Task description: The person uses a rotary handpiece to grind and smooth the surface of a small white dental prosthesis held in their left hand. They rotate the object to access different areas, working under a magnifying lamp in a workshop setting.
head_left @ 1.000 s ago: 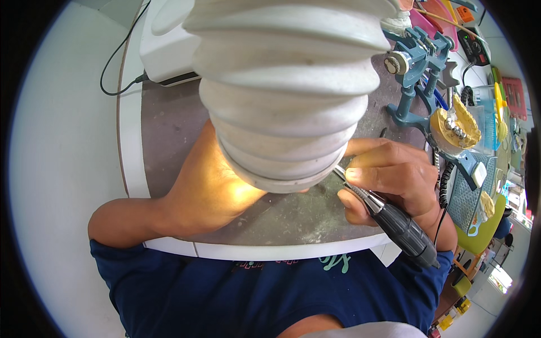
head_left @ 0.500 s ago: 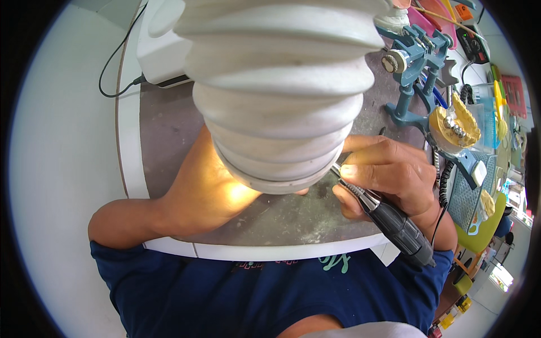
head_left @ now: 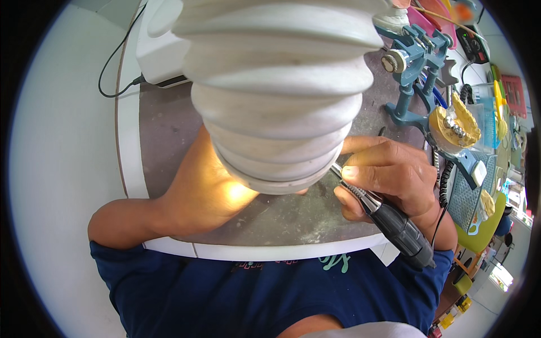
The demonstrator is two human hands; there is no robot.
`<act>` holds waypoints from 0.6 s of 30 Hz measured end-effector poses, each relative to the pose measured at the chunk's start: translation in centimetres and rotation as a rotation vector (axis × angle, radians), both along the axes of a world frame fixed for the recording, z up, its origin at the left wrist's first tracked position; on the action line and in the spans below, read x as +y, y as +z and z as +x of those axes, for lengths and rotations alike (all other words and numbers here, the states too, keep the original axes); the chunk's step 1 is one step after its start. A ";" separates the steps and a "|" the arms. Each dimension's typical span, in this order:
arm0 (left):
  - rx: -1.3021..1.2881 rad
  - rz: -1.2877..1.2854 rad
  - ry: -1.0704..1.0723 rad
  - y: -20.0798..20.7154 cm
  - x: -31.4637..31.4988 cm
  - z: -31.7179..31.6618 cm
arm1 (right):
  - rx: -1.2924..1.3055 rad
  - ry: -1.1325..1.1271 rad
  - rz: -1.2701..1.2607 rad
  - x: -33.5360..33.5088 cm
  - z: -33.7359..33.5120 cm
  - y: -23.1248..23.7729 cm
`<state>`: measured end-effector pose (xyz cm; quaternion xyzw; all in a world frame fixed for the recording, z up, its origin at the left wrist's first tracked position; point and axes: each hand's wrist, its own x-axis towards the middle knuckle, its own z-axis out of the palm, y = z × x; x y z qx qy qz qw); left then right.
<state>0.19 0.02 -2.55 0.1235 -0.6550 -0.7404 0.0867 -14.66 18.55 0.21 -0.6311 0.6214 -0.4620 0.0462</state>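
The pale hose [head_left: 282,84] at upper centre partly hides our left hand [head_left: 217,188], whose grip we cannot tell; right of centre, our right hand [head_left: 397,174] pinches the drill [head_left: 399,230], which we should steady lightly.

- Surface [head_left: 169,121]: dark grey-brown, flecked with pale specks; rim [head_left: 225,249] white along the near and left edges
- Handpiece [head_left: 399,232]: black body, silver front end
- Hose [head_left: 282,84]: off-white, banded with soft grey shadows
- Machine [head_left: 153,53] at the surface's far left corner: white
- Articulator [head_left: 407,104] toward the right edge: dusty blue
- Dental model [head_left: 442,132]: yellow, some teeth silver
- Person's shirt [head_left: 242,298]: navy, mint-green and reddish print
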 end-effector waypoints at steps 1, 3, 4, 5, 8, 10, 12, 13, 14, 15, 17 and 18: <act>-0.053 -0.072 0.059 0.7 0.4 0.1 | -0.001 0.006 0.001 0.0 0.0 0.0; -0.119 -0.193 0.078 1.3 1.0 -0.2 | -0.002 -0.003 0.006 -0.1 0.0 0.1; -0.141 -0.187 0.059 1.4 0.9 -0.2 | -0.004 -0.011 0.005 -0.1 0.0 0.0; -0.145 -0.048 -0.017 1.2 -0.1 0.0 | -0.012 -0.022 -0.007 0.0 0.1 -0.2; -0.202 0.156 -0.184 1.6 -1.0 -0.6 | -0.016 -0.008 -0.012 0.0 -0.1 -0.2; -0.228 0.189 -0.259 1.9 -1.2 -0.8 | -0.023 0.000 -0.025 0.0 -0.1 -0.2; -0.216 0.198 -0.264 2.1 -1.0 -0.8 | -0.036 -0.007 -0.048 0.0 0.1 -0.2; -0.207 0.207 -0.240 2.1 -0.9 -0.8 | -0.041 -0.008 -0.053 0.0 0.1 -0.2; -0.187 0.225 -0.160 2.0 -0.4 -0.8 | -0.042 -0.004 -0.045 0.0 -0.1 0.1; -0.123 0.214 -0.130 1.5 -0.3 -0.8 | -0.042 -0.001 -0.044 -0.1 -0.1 0.1; 0.049 0.160 -0.123 0.1 -0.2 -1.0 | -0.042 0.002 -0.047 -0.3 0.1 0.1; 0.045 0.151 -0.136 -0.1 -0.4 -0.8 | -0.037 0.003 -0.052 -0.5 0.2 0.1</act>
